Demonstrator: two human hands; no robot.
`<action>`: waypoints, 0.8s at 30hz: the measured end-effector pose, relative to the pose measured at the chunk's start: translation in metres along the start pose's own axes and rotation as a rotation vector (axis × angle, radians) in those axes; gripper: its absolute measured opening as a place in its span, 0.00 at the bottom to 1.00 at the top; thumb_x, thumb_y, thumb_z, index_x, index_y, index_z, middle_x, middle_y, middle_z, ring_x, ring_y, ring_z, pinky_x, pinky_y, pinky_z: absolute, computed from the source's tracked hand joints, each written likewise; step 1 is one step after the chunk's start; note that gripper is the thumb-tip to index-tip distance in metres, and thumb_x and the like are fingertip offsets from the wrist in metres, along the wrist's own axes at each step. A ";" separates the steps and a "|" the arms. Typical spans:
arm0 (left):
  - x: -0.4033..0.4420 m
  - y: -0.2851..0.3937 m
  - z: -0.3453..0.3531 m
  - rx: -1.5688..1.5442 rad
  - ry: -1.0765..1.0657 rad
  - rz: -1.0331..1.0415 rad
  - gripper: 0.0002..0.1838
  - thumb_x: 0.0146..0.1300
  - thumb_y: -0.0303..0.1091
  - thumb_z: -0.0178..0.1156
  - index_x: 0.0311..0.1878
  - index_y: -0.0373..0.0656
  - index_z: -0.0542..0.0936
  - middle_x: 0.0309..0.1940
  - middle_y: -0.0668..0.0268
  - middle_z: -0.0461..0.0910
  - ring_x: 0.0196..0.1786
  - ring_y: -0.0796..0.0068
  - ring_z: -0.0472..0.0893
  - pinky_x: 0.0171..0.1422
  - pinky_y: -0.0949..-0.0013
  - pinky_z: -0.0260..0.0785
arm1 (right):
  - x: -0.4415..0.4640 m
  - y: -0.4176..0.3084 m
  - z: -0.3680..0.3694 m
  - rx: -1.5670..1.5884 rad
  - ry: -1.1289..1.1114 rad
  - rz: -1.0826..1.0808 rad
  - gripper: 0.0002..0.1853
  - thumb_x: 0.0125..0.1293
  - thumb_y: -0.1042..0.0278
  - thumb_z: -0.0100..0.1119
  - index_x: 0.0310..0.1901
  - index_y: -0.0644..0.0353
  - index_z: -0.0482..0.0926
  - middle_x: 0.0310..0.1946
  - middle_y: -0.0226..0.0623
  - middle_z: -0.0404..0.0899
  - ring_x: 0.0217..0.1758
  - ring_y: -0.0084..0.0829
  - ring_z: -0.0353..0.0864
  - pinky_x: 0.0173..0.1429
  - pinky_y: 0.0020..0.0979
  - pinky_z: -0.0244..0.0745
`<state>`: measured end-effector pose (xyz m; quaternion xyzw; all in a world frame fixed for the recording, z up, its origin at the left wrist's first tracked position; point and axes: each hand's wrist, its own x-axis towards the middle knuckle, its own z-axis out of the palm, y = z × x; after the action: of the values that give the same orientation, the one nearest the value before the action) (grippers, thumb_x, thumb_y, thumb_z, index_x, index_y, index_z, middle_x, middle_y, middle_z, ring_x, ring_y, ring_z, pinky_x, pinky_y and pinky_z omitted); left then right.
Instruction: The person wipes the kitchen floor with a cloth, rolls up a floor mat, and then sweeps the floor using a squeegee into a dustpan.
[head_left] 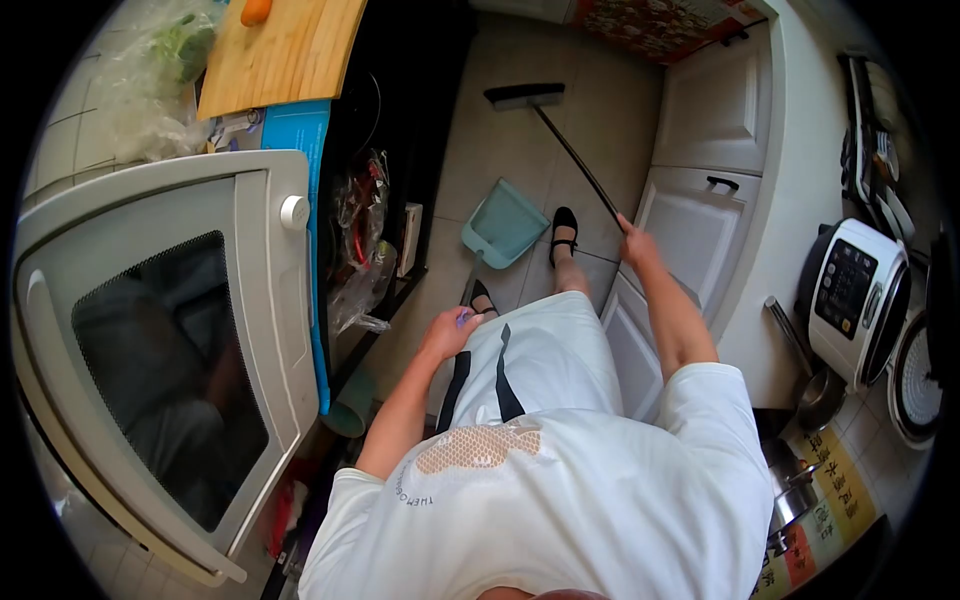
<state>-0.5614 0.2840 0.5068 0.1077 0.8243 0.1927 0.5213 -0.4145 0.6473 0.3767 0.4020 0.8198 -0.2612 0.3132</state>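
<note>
My right hand [638, 245] is closed round the dark handle of a broom [525, 95], whose wide head rests on the floor tiles ahead of me. Lower down, my left hand [451, 331] grips the upright handle of a light teal dustpan [510, 222]. The dustpan lies on the floor just in front of my feet, apart from the broom head. Something small and purple shows at the left fist. I cannot make out any sweepings in the pan.
White cabinets [700, 225] line the right side, below a counter with a rice cooker [855, 290]. At left stand a microwave [170, 350] and a wooden cutting board [285, 50]. A shelf with plastic-wrapped items [362, 200] borders the narrow tiled floor [500, 150].
</note>
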 end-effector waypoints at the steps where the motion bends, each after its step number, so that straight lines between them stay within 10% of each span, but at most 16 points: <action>1: 0.001 -0.003 0.001 0.005 0.008 0.019 0.22 0.54 0.49 0.57 0.43 0.40 0.77 0.31 0.57 0.79 0.34 0.66 0.78 0.40 0.67 0.68 | -0.015 0.015 0.012 0.025 0.007 -0.014 0.33 0.50 0.74 0.43 0.62 0.37 0.59 0.42 0.54 0.73 0.45 0.51 0.73 0.51 0.43 0.67; 24: -0.005 -0.022 -0.011 0.080 -0.130 0.062 0.24 0.56 0.55 0.53 0.30 0.37 0.75 0.21 0.65 0.73 0.24 0.73 0.72 0.28 0.67 0.66 | -0.276 0.034 0.178 0.579 0.144 0.345 0.27 0.56 0.63 0.48 0.60 0.41 0.62 0.51 0.49 0.70 0.55 0.45 0.69 0.57 0.35 0.64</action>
<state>-0.5682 0.2600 0.5059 0.1663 0.7919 0.1683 0.5629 -0.2002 0.4078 0.4520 0.6241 0.6517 -0.3973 0.1672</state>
